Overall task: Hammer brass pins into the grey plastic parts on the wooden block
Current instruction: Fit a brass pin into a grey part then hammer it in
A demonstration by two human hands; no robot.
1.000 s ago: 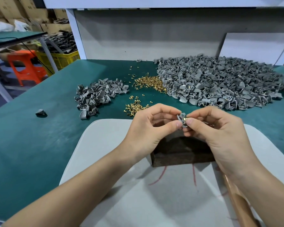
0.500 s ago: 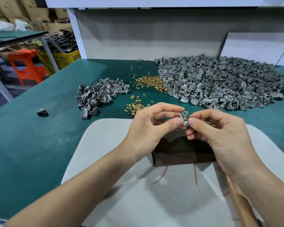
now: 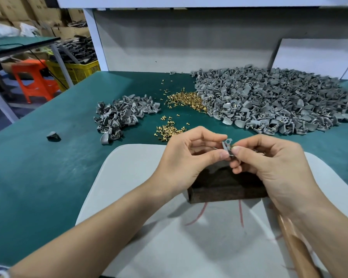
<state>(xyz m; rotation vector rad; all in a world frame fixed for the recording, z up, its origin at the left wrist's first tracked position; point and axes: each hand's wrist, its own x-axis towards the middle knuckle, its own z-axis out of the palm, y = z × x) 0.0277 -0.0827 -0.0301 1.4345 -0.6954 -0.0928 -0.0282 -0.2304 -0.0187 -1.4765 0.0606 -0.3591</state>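
Observation:
My left hand (image 3: 186, 157) pinches a small grey plastic part (image 3: 226, 144) between thumb and forefinger, held in the air above the dark wooden block (image 3: 225, 189). My right hand (image 3: 269, 163) pinches a brass pin (image 3: 233, 146) against the part's right side. The block sits on a pale grey board (image 3: 141, 197) and is partly hidden by both hands. A wooden hammer handle (image 3: 295, 243) lies under my right forearm.
A big heap of grey parts (image 3: 279, 101) fills the back right of the green table (image 3: 38, 167). A smaller heap (image 3: 123, 115) lies at left. Loose brass pins (image 3: 183, 100) and a nearer cluster of pins (image 3: 169, 130) sit between. One stray part (image 3: 53, 135) lies far left.
Both hands have risen slightly with the part and pin and stay together; the grip looks the same.

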